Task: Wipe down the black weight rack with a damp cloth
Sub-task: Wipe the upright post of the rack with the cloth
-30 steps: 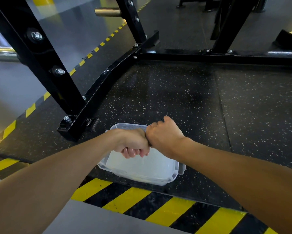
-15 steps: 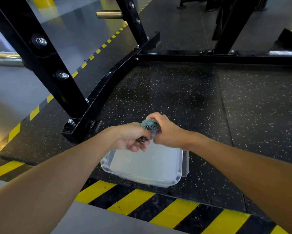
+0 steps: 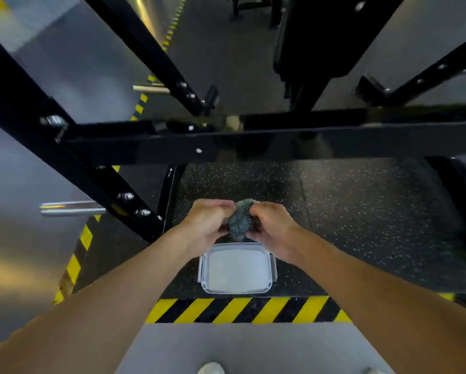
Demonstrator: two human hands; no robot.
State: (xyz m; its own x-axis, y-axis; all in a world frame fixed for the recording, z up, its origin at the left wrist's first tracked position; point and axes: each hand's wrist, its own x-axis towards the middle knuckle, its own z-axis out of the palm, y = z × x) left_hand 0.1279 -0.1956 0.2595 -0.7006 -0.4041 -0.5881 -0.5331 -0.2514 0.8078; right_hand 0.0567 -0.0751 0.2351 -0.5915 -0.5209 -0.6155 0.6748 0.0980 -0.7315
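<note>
Left grip (image 3: 207,222) and right grip (image 3: 273,230) clamp a bunched grey-green cloth (image 3: 240,222) between them, fingers curled round it from both sides. Just below the grips, a clear plastic tub (image 3: 237,290) sits on the speckled rubber floor (image 3: 361,211). Beyond them runs a beam of the black weight rack (image 3: 253,143); behind them lies a yellow-and-black hazard stripe (image 3: 240,310).

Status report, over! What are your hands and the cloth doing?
Left hand and right hand both grip the bunched cloth. Cloth held above the clear tub, not yet on the black rack. Nothing between cloth and rack.
</note>
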